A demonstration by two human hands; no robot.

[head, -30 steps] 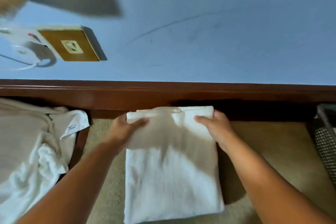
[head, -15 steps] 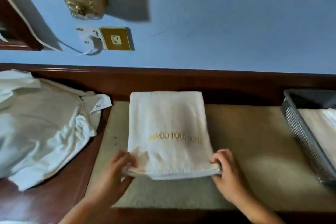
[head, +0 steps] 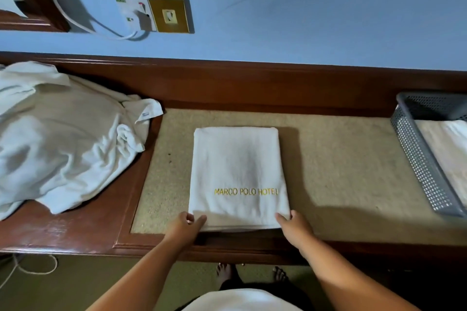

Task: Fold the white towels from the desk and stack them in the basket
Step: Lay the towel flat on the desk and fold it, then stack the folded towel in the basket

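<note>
A folded white towel (head: 237, 171) with gold "MARCO POLO HOTEL" lettering lies flat on the beige desk inlay (head: 336, 166). My left hand (head: 187, 226) grips its near left corner, thumb on top. At the near right corner my right hand (head: 293, 226) holds the edge the same way. A heap of unfolded white towels (head: 60, 139) covers the left end of the desk. The grey mesh basket (head: 417, 156) stands at the right edge, with a folded white towel (head: 447, 151) inside it.
A raised dark wooden rail (head: 252, 83) runs along the back of the desk against the blue wall. A socket plate (head: 156, 15) with a white cable hangs on the wall. My bare feet (head: 250, 275) stand on the floor below the desk's front edge.
The towel was folded in half toward me, from a long strip to a shorter stack with the lettering on top. Both hands moved from its far edge to its near corners. The camera tilted down.
</note>
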